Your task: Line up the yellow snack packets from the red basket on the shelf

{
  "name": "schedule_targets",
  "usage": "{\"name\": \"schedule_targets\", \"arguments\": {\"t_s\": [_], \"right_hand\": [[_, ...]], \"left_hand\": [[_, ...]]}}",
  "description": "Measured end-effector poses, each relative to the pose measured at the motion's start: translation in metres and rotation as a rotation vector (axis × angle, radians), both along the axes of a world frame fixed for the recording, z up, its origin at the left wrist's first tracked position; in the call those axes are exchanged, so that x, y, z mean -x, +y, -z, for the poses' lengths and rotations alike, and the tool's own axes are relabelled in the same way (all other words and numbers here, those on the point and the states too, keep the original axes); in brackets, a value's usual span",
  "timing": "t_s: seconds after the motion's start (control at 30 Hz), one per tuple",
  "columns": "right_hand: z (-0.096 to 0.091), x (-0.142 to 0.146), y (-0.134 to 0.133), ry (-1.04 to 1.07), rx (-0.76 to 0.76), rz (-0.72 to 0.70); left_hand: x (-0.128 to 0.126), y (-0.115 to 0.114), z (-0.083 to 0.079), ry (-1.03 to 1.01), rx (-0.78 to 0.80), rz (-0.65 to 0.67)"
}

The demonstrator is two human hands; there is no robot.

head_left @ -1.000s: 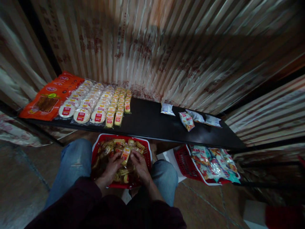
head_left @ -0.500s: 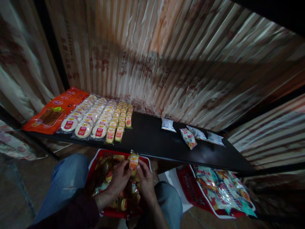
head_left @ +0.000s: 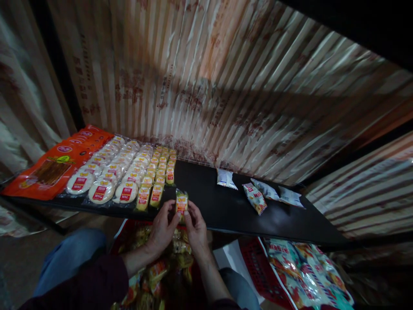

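Between the fingertips of my left hand (head_left: 163, 226) and my right hand (head_left: 195, 226) is a small wrapped yellow snack bar (head_left: 181, 205) with a red and white label. Both hands pinch its sides and hold it upright at the front edge of the black shelf (head_left: 206, 202). Left of it, rows of matching yellow snack bars (head_left: 156, 193) stand on the shelf. Farther left are rows of round white wrapped crackers (head_left: 126, 192) with red labels. Under my hands, a red basket (head_left: 121, 234) holds many loose wrapped snacks.
Flat orange packets (head_left: 48, 170) lie at the shelf's left end. Several small white snack bags (head_left: 254, 199) are scattered on its right half. A second red basket (head_left: 264, 271) full of larger bags (head_left: 306, 275) stands below right. Wrinkled striped sheeting (head_left: 193, 86) hangs behind.
My hands have lifted the snack bar from above the basket up to the shelf's front edge. The camera view has shifted a little.
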State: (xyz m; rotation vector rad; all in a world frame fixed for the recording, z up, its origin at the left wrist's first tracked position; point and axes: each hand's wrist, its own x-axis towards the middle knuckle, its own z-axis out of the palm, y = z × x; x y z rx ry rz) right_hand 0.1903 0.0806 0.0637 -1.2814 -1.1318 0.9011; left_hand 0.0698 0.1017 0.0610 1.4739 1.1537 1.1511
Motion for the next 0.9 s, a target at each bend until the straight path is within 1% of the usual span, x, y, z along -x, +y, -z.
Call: {"name": "schedule_targets", "arguments": {"t_s": [0.13,0.23,0.37,0.47,0.67,0.9], "right_hand": [[0.000,0.002,0.024,-0.001,-0.020,0.012],[0.001,0.005,0.037,-0.007,-0.025,0.021],[0.007,0.008,0.044,0.004,-0.026,0.014],[0.015,0.009,0.047,0.009,-0.001,0.022],[0.024,0.009,0.059,0.024,0.011,0.047],[0.026,0.011,0.073,0.004,0.016,0.056]], "left_hand": [[-0.003,0.016,-0.002,0.062,-0.072,-0.056],[-0.003,0.023,-0.002,0.128,-0.096,-0.058],[0.001,0.028,0.005,0.193,-0.080,-0.048],[0.004,0.027,0.012,0.231,-0.076,-0.009],[0.001,0.026,0.023,0.274,-0.167,0.066],[-0.006,0.034,0.026,0.316,-0.186,0.035]]}}
